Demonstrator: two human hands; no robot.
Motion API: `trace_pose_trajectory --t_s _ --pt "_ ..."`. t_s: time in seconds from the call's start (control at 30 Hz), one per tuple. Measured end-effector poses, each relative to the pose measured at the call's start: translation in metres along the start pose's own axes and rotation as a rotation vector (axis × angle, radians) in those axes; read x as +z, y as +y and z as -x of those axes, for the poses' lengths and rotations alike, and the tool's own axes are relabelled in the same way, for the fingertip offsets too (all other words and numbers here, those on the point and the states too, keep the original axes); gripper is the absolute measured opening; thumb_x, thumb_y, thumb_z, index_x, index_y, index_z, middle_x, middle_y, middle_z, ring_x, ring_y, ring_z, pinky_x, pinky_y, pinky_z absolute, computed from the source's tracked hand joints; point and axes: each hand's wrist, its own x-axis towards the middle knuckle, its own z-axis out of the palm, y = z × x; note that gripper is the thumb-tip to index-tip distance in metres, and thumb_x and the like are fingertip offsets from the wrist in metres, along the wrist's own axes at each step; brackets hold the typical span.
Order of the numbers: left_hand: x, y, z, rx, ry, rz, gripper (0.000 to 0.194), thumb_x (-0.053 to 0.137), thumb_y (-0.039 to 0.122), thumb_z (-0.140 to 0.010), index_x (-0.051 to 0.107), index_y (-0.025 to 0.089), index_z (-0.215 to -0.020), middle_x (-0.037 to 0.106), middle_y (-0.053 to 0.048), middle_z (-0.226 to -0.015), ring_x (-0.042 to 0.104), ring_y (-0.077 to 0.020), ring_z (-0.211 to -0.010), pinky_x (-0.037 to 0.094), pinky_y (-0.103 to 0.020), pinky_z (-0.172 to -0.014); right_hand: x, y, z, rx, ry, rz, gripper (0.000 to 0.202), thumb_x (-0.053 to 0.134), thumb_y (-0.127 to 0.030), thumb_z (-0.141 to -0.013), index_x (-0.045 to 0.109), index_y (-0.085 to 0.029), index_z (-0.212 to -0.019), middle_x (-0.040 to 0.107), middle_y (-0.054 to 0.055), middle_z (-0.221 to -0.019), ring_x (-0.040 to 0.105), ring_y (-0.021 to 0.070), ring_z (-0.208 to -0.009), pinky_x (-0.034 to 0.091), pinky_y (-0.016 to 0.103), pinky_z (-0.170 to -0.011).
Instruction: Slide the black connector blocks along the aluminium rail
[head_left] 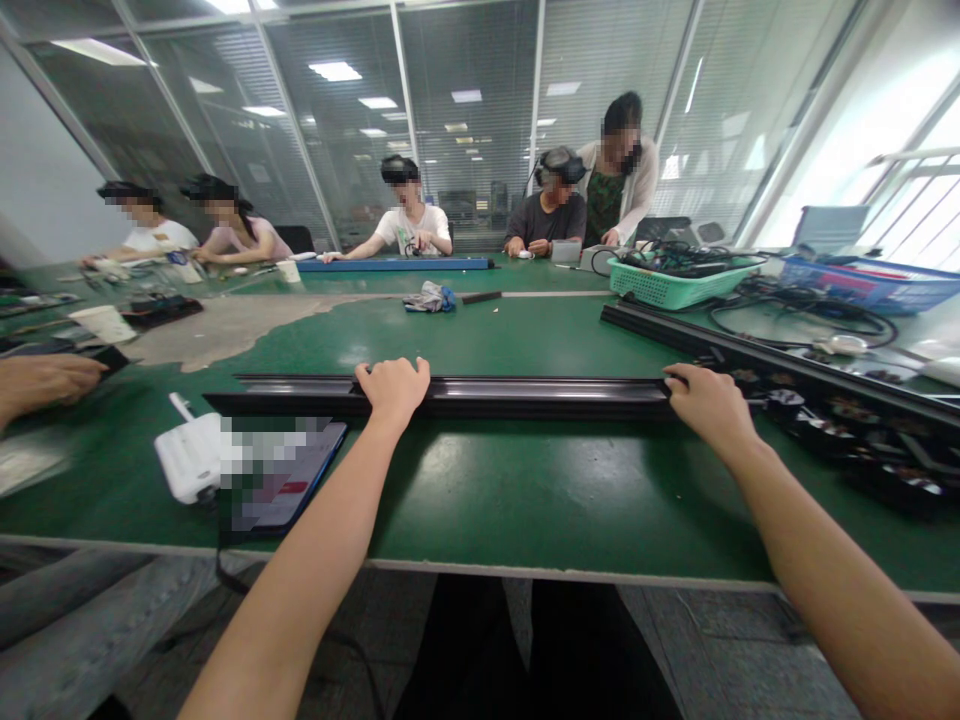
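A long black metal channel (pixel 547 397) with a shiny inner strip lies crosswise on the green table (pixel 525 500). My left hand (pixel 394 388) grips it left of its middle, fingers wrapped over the far edge. At the channel's right end, my right hand (pixel 705 400) is closed round the end, thumb and fingers pressed on it. Left of my left forearm, a phone or tablet (pixel 300 480) and a white device (pixel 187 455) rest near the front edge.
A second black rail (pixel 750 355) slants at the right beside dark parts. Behind it stand a green basket (pixel 675 285) and a blue basket (pixel 877 285) with cables. Another person's hand (pixel 52 385) is at the far left. Several people sit or stand across the table.
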Motion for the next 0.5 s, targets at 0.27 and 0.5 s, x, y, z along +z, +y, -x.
trace_pose_trajectory --t_s 0.27,0.5 --pt "0.0000 0.0000 -0.0006 0.000 -0.007 0.001 0.060 0.027 0.043 -0.092 0.077 0.010 -0.090 0.072 -0.019 -0.087 0.064 -0.0302 -0.088 0.024 -0.046 -0.096 -0.0024 -0.0012 0.0001 0.020 -0.035 -0.004 0.042 0.042 -0.029 -0.090 0.068 -0.021 -0.122 0.070 0.014 -0.114 0.064 0.0325 -0.105 0.048 0.041 -0.085" --pt "-0.0013 0.0003 0.0007 0.000 -0.009 0.006 0.060 0.026 0.043 -0.092 0.077 0.011 -0.091 0.072 -0.020 -0.088 0.064 -0.0306 -0.089 0.024 -0.047 -0.096 -0.0025 0.0002 -0.0006 0.017 -0.039 -0.015 0.042 0.041 -0.030 -0.090 0.068 -0.021 -0.121 0.069 0.014 -0.114 0.063 0.0323 -0.105 0.048 0.041 -0.085"
